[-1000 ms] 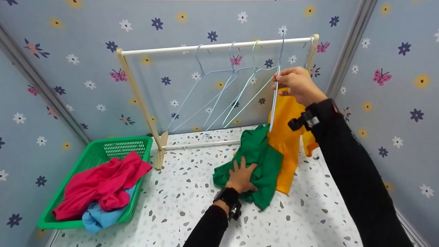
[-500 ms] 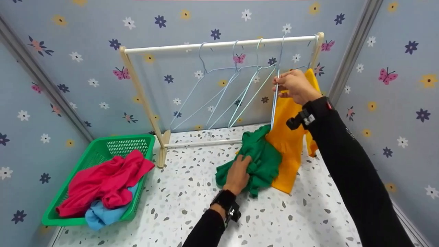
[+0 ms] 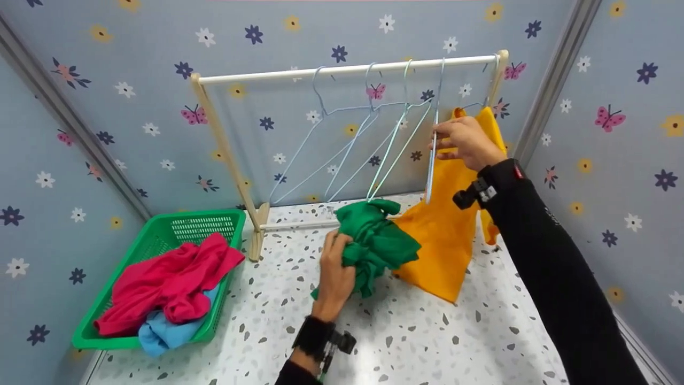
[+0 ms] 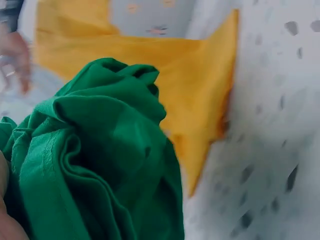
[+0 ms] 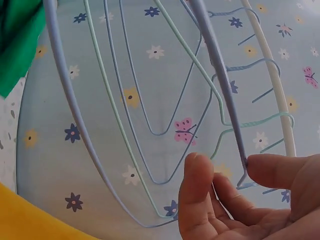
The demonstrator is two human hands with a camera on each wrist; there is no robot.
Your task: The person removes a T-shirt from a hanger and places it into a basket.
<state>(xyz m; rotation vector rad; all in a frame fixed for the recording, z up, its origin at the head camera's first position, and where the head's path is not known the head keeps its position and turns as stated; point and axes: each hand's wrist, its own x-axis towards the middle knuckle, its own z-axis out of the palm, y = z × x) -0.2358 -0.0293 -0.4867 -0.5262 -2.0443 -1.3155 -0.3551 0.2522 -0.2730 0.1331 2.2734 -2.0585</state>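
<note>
My left hand (image 3: 336, 272) grips the left side of a bunched green cloth garment (image 3: 377, 240), which overlaps a yellow-orange garment (image 3: 449, 230) in the head view. Folds of the green garment (image 4: 115, 135) fill much of the left wrist view. My right hand (image 3: 470, 140) pinches a light blue wire clothes hanger (image 3: 429, 184) just below its neck, and the hook reaches up to the rail. Thumb and fingers meet the hanger's wire (image 5: 235, 120) in the right wrist view. The yellow-orange garment hangs at the rack's right end, its lower part spread on the speckled surface.
A white rail (image 3: 256, 77) on wooden posts carries several wire hangers, including a mint one (image 3: 391, 152) and a blue one (image 3: 302, 149) further left. At left stands a green plastic basket (image 3: 227, 227) with a pink garment (image 3: 165, 278) and a blue garment (image 3: 168, 331). Flowered walls enclose the corner.
My left hand went from lying spread on the green garment to gripping it, bunching it up and shifting it left. The right hand and its hanger came down slightly, hook now at the rail.
</note>
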